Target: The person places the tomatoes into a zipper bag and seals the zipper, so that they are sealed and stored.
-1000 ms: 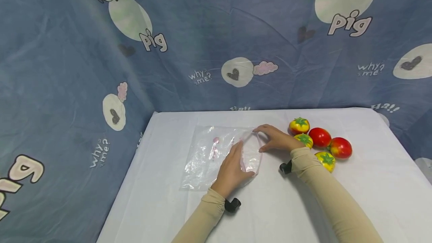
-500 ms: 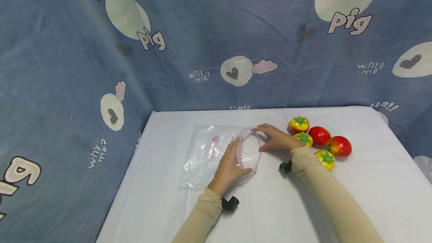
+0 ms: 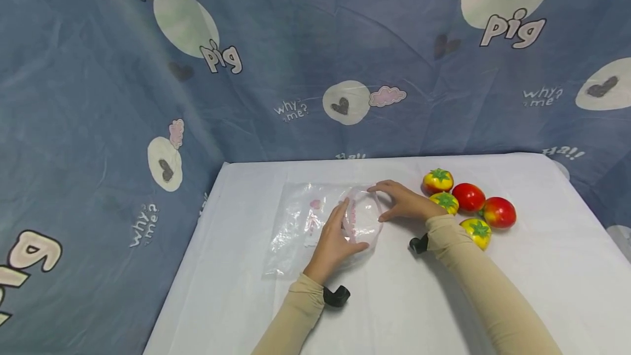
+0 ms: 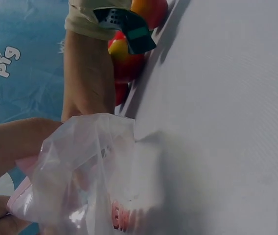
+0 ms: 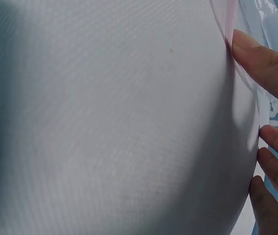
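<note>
A clear zip bag (image 3: 296, 223) with pink print and a pink-edged mouth lies on the white table, its mouth spread into an oval facing right. My left hand (image 3: 330, 245) touches the near-left side of the mouth, thumb and fingers apart and fairly straight. At the mouth's right rim, my right hand (image 3: 404, 202) has fingers and thumb spread wide, touching two places on the edge. The right wrist view has that thumb (image 5: 259, 61) against the pink strip, the other fingers (image 5: 273, 166) apart from it. In the left wrist view, clear plastic hides part of the left hand.
Several shiny red and yellow tomato-like fruits lie right of the bag, among them a red one (image 3: 469, 197) and a yellow one with green leaves (image 3: 476, 233). The right forearm partly covers them. A blue printed cloth (image 3: 276, 43) hangs behind the table (image 3: 236, 311).
The left hand has shifted slightly left and up, and the bag's mouth looks a little rounder and wider. The right hand has barely moved. The fruits stay in place.
</note>
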Motion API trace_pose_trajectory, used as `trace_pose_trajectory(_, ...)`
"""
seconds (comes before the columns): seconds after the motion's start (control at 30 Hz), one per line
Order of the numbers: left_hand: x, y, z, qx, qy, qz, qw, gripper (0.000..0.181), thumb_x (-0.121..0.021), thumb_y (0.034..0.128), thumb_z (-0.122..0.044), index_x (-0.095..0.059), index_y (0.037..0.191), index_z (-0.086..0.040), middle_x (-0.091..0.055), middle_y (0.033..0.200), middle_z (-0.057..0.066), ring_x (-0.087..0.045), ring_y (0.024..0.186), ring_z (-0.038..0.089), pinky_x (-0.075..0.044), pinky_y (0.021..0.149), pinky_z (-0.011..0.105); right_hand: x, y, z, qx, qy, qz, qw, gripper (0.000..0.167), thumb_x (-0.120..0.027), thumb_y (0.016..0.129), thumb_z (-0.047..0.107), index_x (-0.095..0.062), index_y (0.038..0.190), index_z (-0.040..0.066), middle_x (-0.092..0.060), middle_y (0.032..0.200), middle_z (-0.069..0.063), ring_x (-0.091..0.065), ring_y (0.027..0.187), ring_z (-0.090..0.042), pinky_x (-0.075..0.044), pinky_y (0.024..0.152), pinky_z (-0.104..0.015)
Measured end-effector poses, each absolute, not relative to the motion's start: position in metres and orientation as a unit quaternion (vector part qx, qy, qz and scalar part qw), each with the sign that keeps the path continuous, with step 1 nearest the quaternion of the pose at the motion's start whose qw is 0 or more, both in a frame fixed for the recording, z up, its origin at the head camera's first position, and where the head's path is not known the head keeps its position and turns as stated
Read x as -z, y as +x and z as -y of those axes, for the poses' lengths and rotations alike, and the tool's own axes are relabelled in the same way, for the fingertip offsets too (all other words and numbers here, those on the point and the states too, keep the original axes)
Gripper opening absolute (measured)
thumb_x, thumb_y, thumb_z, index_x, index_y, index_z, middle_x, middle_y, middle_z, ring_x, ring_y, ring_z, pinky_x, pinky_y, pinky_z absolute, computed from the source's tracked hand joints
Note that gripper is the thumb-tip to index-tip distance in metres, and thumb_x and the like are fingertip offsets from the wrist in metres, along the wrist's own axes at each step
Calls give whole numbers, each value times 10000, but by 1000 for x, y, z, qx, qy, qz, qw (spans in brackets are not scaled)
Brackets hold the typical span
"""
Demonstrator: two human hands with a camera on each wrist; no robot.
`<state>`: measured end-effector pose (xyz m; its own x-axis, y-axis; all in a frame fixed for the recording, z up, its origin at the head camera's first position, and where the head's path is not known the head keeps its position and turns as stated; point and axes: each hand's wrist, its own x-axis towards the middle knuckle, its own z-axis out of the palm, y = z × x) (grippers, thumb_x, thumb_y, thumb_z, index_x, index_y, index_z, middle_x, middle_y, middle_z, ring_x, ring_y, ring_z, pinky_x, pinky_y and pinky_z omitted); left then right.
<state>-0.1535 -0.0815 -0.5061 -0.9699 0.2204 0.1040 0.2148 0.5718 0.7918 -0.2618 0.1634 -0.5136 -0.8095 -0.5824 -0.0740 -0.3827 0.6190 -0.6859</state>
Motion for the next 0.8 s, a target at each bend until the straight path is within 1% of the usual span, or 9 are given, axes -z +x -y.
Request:
trace_pose_trajectory(0.1, 503, -152, 80, -438, 127, -890, -3, 1150, -959, 687, -187, -299, 1625, -102, -403, 1628, 163, -451, 1465, 396, -414, 1211, 518, 514, -262, -164, 342, -272, -888, 145, 767, -903, 785, 204, -555, 1466, 140, -437, 1568, -226, -368, 1474, -454, -294, 1228, -675)
trace_pose_trajectory(0.23, 500, -152, 80, -435, 121, -892, -6, 1148, -956, 693, -178, -294, 1629, -113, -390, 1643, 134, -435, 1485, 363, -395, 1228, 493, 515, -261, -163, 341, -280, -887, 137, 779, -902, 788, 214, -542, 1475, 138, -432, 1562, -244, -369, 1462, -469, -297, 1219, -689)
trace_pose_trajectory(0.5, 494, -149, 79, -431, 131, -893, -21, 1165, -960, 679, -142, -291, 1632, -115, -382, 1654, 98, -425, 1503, 310, -399, 1231, 449, 518, -259, -161, 338, -297, -883, 133, 792, -896, 792, 208, -524, 1489, 161, -479, 1565, -172, -390, 1454, -441, -288, 1222, -692)
trace_pose_trajectory(0.57, 491, -148, 79, -425, 135, -894, -28, 1164, -959, 678, -138, -292, 1631, -110, -386, 1652, 100, -431, 1500, 307, -403, 1228, 442, 518, -259, -160, 340, -301, -882, 127, 799, -900, 787, 208, -522, 1490, 163, -486, 1562, -167, -396, 1449, -442, -290, 1221, -693)
trace_pose_trajectory(0.8, 488, -149, 79, -407, 150, -900, -46, 1162, -963, 672, -123, -297, 1623, -76, -408, 1632, 126, -456, 1481, 313, -419, 1218, 426, 518, -256, -159, 355, -296, -877, 133, 810, -895, 794, 204, -509, 1505, 180, -461, 1592, -163, -361, 1485, -451, -262, 1227, -704)
